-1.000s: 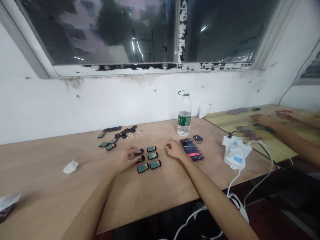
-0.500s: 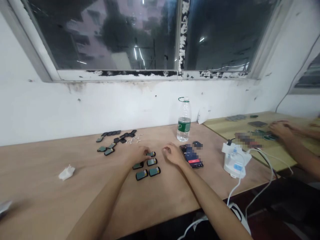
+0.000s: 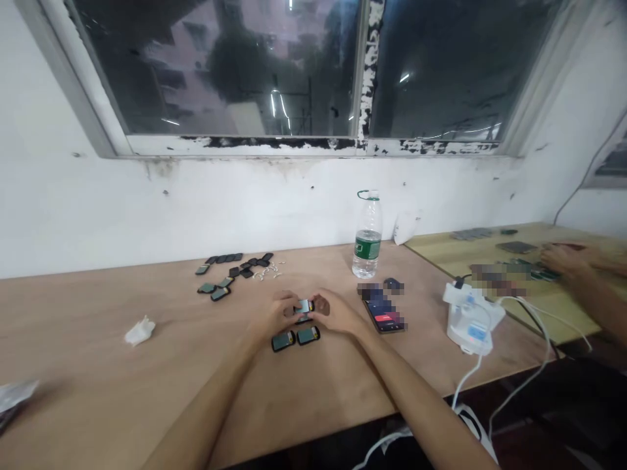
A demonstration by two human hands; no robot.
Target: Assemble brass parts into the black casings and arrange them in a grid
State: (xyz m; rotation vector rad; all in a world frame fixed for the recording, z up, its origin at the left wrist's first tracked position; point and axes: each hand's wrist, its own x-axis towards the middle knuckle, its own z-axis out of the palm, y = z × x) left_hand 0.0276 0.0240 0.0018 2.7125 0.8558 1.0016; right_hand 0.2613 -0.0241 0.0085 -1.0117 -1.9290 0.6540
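Observation:
Between my left hand and my right hand is a small black case with a grey-green board set in it. The fingertips of both hands are closed on its two ends, just above the table. Directly below, another such piece is mostly hidden by my fingers. Closer to me lie two more of these rounded black cases, a left one and a right one, face up side by side.
Several black cases, some with boards, and small white parts lie farther back. A water bottle, phone and white power strip stand or lie rightward. Crumpled tissue is at left. Another person's hands work at the right table.
My left hand has lifted one case off the table, and my right hand has come in from the right to grip it too. The view has shifted slightly.

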